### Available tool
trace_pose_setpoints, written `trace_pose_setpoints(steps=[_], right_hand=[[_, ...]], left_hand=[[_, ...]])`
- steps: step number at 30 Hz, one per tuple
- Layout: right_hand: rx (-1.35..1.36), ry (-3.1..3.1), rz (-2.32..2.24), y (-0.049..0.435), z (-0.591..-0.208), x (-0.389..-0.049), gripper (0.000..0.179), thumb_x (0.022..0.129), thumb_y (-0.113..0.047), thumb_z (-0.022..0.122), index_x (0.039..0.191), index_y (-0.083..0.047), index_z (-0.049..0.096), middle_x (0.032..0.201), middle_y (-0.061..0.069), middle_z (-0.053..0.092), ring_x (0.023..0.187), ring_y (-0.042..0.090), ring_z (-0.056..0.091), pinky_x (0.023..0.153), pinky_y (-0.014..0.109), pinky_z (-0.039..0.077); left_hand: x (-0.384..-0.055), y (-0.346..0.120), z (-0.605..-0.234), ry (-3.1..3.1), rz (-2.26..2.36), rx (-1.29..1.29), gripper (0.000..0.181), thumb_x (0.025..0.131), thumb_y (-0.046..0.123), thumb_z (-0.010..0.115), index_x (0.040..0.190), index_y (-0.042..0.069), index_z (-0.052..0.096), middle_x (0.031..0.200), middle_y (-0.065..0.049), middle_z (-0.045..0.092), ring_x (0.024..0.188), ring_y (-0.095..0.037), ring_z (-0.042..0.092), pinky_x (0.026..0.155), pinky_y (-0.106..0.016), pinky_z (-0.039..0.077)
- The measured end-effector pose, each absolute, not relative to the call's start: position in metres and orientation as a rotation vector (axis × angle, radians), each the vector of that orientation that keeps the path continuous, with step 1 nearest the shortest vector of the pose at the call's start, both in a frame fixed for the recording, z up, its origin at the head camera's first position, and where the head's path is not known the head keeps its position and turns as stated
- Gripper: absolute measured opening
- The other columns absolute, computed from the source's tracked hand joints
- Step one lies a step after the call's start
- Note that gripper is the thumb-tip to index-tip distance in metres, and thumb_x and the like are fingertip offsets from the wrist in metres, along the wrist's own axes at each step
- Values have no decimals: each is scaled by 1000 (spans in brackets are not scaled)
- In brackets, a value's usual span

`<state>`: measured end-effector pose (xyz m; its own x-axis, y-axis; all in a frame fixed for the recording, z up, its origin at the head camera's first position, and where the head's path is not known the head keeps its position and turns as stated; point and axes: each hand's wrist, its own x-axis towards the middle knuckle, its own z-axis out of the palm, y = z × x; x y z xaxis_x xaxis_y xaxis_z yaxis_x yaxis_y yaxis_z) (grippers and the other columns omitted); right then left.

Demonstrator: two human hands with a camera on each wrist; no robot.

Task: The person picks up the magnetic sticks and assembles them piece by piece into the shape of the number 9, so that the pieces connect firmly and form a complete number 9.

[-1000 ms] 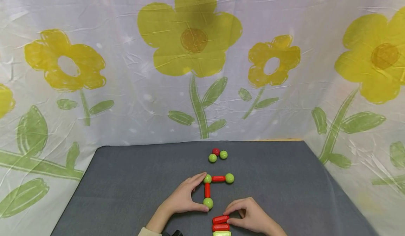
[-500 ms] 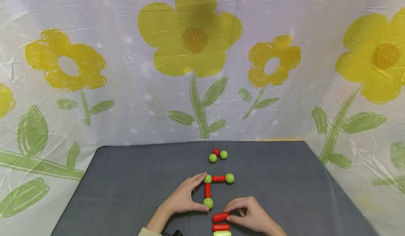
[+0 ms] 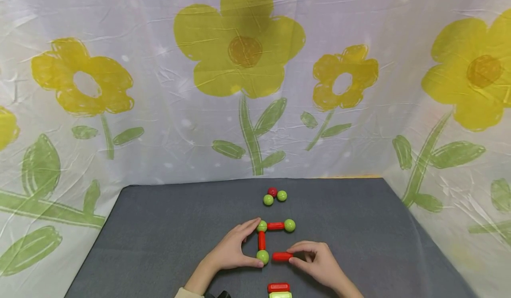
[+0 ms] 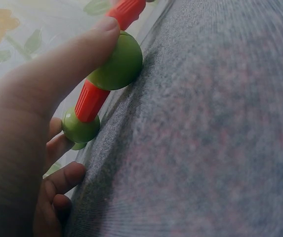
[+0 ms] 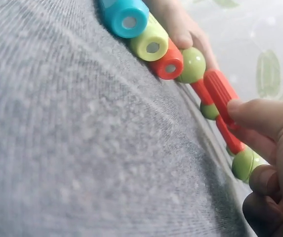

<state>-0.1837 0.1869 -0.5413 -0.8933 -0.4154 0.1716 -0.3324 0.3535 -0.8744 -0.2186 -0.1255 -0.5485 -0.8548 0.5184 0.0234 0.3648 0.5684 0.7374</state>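
Observation:
Two red magnetic rods and three green balls form an L-shaped frame (image 3: 261, 241) on the dark cloth. My left hand (image 3: 229, 249) spans one side of it, thumb at the near green ball (image 3: 262, 257) and fingertips at the corner ball (image 3: 261, 225). In the left wrist view, the thumb lies against the near ball (image 4: 119, 64). Between thumb and fingers, my right hand (image 3: 319, 262) pinches one end of a loose red magnetic rod (image 3: 281, 256). Its free end points at the near green ball, a small gap showing in the head view.
Behind the frame sit two green balls (image 3: 282, 195) and a red ball (image 3: 272, 192). Nearer the body lie a red rod (image 3: 278, 287) and a yellow-green rod (image 3: 280, 295), with a blue rod (image 5: 126, 17) beside them in the right wrist view. A flowered sheet (image 3: 159, 134) hangs behind.
My right hand has lifted the red rod away from the row of rods and carried it forward, level with the near green ball. The left hand and frame have stayed put.

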Motion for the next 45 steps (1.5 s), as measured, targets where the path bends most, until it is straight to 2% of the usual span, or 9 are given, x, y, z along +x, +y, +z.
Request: trace_pose_setpoints(steps=[10,22,35,39,41,45], right_hand=[[-738,2571,-1600,185,-546,-191,14,91,-23,86,105,-22,84,98,-3,79,50,-6,37,45,18,34],[-708,2507,-1603,182,-541,-192,18,90,-24,87,108,-19,84,102,1,79,49,-3,38,46,18,35],[-740,2508,-1533,180,-545,-195,16,92,-28,85,108,-24,84,100,-6,79,50,-4,38,46,17,36],[-748,2516,-1532,180,-544,-194,16,92,-25,86,107,-22,84,101,-3,79,50,-4,38,46,18,36],[-739,2521,-1527,179,-543,-193,16,91,-19,86,107,-19,84,99,2,79,49,-5,37,46,18,35],[-733,2525,-1509,179,-543,-192,16,91,-18,86,106,-19,84,92,-1,76,49,-5,36,47,17,33]], left_hand=[[-219,-126,-547,2589,1170,740,114,79,67,86,169,21,33,171,1,37,152,-36,39,116,-68,35],[-218,-125,-546,2603,1173,752,115,78,65,88,168,21,34,171,0,37,152,-36,40,116,-68,35],[-219,-125,-549,2607,1157,740,114,78,66,87,169,23,33,171,2,36,152,-36,40,115,-68,36],[-219,-125,-549,2607,1163,741,114,78,67,87,168,23,34,171,2,37,152,-37,40,115,-68,35],[-219,-125,-549,2609,1165,741,114,78,66,87,168,23,34,170,2,37,152,-37,40,115,-68,35],[-219,-125,-550,2610,1169,733,114,77,67,87,168,23,34,170,2,37,152,-37,40,116,-68,36]])
